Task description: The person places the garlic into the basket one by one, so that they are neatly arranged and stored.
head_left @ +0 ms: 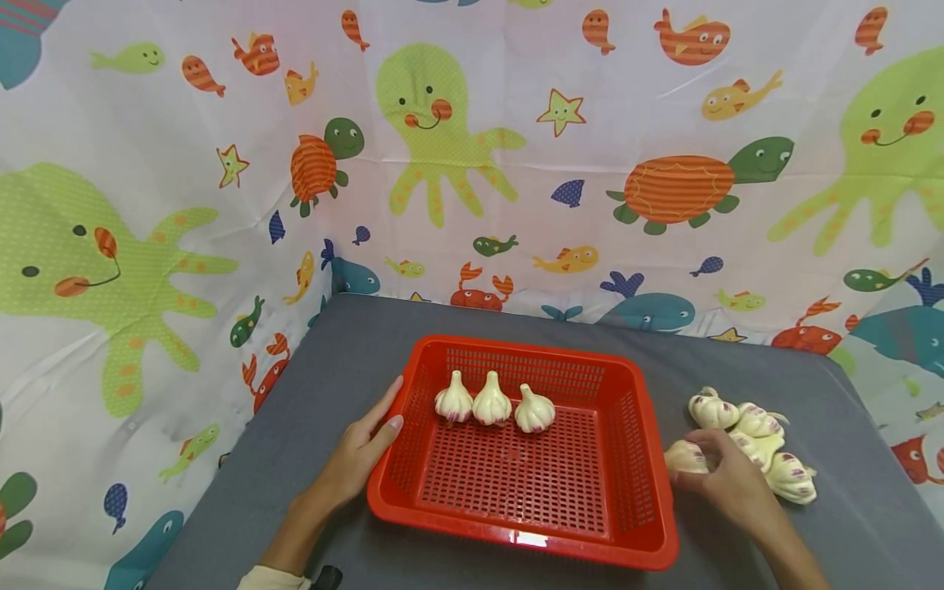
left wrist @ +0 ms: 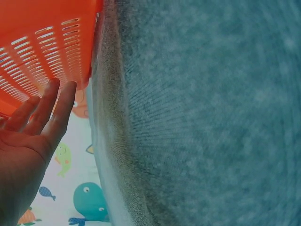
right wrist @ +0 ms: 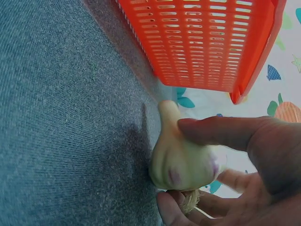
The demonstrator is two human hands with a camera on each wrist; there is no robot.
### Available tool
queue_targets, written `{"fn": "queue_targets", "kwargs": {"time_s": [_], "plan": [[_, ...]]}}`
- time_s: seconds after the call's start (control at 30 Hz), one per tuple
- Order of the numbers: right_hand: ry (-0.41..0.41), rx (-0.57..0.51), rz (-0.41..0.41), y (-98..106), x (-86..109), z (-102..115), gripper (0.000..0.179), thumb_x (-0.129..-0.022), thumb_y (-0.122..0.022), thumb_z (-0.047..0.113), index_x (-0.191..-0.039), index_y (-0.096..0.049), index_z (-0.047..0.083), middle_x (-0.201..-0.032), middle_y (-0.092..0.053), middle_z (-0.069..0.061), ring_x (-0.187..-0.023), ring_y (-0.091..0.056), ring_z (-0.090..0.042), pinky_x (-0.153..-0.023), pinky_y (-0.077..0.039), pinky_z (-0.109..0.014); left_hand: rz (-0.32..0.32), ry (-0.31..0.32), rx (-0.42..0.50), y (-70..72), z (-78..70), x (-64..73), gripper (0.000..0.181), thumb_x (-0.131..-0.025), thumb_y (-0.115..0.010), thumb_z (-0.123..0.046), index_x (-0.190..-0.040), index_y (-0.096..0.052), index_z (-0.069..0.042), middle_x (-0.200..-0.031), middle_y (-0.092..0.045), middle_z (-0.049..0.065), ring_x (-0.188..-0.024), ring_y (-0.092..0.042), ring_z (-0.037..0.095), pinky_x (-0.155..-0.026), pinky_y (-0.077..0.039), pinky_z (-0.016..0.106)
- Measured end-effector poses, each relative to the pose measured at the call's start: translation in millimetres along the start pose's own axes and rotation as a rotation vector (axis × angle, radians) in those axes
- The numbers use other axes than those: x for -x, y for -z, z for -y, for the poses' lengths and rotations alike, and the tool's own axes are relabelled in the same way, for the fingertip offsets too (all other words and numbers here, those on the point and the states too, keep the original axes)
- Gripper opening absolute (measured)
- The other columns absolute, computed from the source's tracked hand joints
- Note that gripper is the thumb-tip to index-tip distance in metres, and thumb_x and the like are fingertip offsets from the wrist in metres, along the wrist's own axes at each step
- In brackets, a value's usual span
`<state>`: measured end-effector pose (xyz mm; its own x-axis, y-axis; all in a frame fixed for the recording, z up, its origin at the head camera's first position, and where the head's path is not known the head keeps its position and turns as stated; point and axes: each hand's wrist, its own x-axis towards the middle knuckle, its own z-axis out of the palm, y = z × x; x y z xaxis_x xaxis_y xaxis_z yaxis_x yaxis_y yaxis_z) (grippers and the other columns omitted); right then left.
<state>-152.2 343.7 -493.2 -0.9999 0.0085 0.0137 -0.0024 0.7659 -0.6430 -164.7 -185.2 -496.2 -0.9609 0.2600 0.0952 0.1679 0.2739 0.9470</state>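
Three white garlic bulbs [head_left: 492, 400] stand in a row toward the back of the red plastic basket [head_left: 516, 528]. My left hand [head_left: 359, 456] rests against the basket's left side, its fingers fairly straight along the wall. In the left wrist view, that hand's fingers [left wrist: 59, 110] lie beside the slotted wall. Just off the basket's right side, my right hand [head_left: 726, 483] holds another garlic bulb [right wrist: 183, 162] between thumb and fingers, low over the cloth. Purple streaks mark this bulb, and its roots show. A heap of several garlic bulbs [head_left: 791, 478] lies right beside the right hand.
Grey cloth [head_left: 354, 344] covers the table under the basket. Behind and to the left hangs a white curtain [head_left: 472, 106] printed with sea animals. It meets the table's back edge.
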Motion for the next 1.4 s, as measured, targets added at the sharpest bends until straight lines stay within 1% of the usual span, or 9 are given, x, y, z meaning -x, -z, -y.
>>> {"fn": "queue_targets", "kwargs": {"time_s": [0.1,0.37,0.53,0.63,0.73,0.8,1.0,1.2,1.4], "plan": [[0.002,0.012,-0.002,0.5,0.6,1.1,0.065,-0.08,-0.09,0.021,-0.136,-0.063,0.0,-0.119,-0.07,-0.027,-0.102,-0.064,-0.03,-0.077,-0.049,-0.035,0.002,0.001,0.002,-0.1,0.1,0.3,0.061,-0.114,-0.05,-0.034,-0.17,-0.025,-0.034,-0.171,-0.035,0.002,-0.138,-0.059,0.031,-0.102,-0.056,0.036],[-0.054,-0.036,-0.02,3.8,5.1,5.6,0.055,-0.085,-0.085,0.017,-0.132,-0.062,0.001,-0.106,-0.07,-0.018,-0.081,-0.055,-0.01,-0.068,-0.045,-0.028,0.001,0.007,0.003,-0.4,-0.3,-0.1,0.061,-0.114,-0.05,-0.034,-0.17,-0.025,-0.034,-0.171,-0.035,0.002,-0.138,-0.059,0.03,-0.103,-0.056,0.036],[0.004,-0.076,-0.042,6.2,7.7,8.6,0.057,-0.088,-0.08,0.014,-0.141,-0.063,0.004,-0.12,-0.07,-0.022,-0.084,-0.057,-0.002,-0.07,-0.048,-0.025,-0.002,0.01,0.012,-0.2,0.2,-0.3,0.061,-0.114,-0.05,-0.034,-0.17,-0.025,-0.035,-0.17,-0.036,0.003,-0.134,-0.062,0.031,-0.1,-0.058,0.035],[0.022,-0.128,-0.064,6.8,9.4,11.3,0.044,-0.09,-0.079,0.012,-0.132,-0.069,0.002,-0.107,-0.072,-0.013,-0.081,-0.058,-0.001,-0.068,-0.049,-0.024,0.002,0.008,0.017,0.1,0.6,-0.3,0.061,-0.114,-0.05,-0.034,-0.17,-0.024,-0.035,-0.17,-0.037,0.004,-0.132,-0.064,0.031,-0.099,-0.058,0.036],[-0.033,-0.202,-0.079,7.6,10.6,14.5,0.035,-0.091,-0.079,0.012,-0.123,-0.069,0.001,-0.09,-0.067,-0.003,-0.074,-0.06,-0.005,-0.064,-0.051,-0.026,0.005,0.002,0.021,0.4,1.0,-0.3,0.061,-0.114,-0.05,-0.034,-0.17,-0.024,-0.035,-0.17,-0.037,0.004,-0.131,-0.064,0.031,-0.098,-0.058,0.035],[-0.086,-0.232,-0.087,8.8,11.3,16.4,0.038,-0.094,-0.078,0.017,-0.126,-0.066,0.001,-0.085,-0.065,0.001,-0.071,-0.061,-0.006,-0.062,-0.052,-0.027,0.006,-0.002,0.023,0.7,1.2,-0.3,0.061,-0.114,-0.05,-0.033,-0.17,-0.025,-0.035,-0.17,-0.037,0.004,-0.131,-0.064,0.031,-0.098,-0.058,0.034],[-0.203,-0.164,-0.183,12.9,11.3,20.6,0.058,-0.093,-0.083,0.04,-0.137,-0.069,0.005,-0.098,-0.077,-0.002,-0.078,-0.059,0.005,-0.067,-0.047,-0.018,0.008,-0.006,0.019,0.7,1.7,-0.9,0.061,-0.114,-0.049,-0.034,-0.17,-0.024,-0.035,-0.17,-0.036,0.003,-0.132,-0.063,0.031,-0.099,-0.058,0.035],[-0.268,-0.201,-0.324,12.9,11.3,26.8,0.056,-0.088,-0.087,0.044,-0.13,-0.075,0.008,-0.103,-0.062,0.034,-0.094,-0.051,0.012,-0.076,-0.041,-0.013,0.01,-0.007,0.021,1.0,1.4,-0.5,0.061,-0.114,-0.049,-0.033,-0.17,-0.023,-0.034,-0.17,-0.036,0.004,-0.133,-0.063,0.032,-0.1,-0.057,0.037],[-0.335,-0.275,-0.415,13.7,10.6,30.6,0.058,-0.084,-0.091,0.042,-0.13,-0.077,0.012,-0.098,-0.062,0.038,-0.097,-0.053,0.008,-0.075,-0.041,-0.01,0.009,0.001,0.019,1.1,0.5,-0.1,0.062,-0.114,-0.049,-0.033,-0.17,-0.024,-0.034,-0.17,-0.038,0.005,-0.13,-0.065,0.032,-0.098,-0.058,0.036]]}}
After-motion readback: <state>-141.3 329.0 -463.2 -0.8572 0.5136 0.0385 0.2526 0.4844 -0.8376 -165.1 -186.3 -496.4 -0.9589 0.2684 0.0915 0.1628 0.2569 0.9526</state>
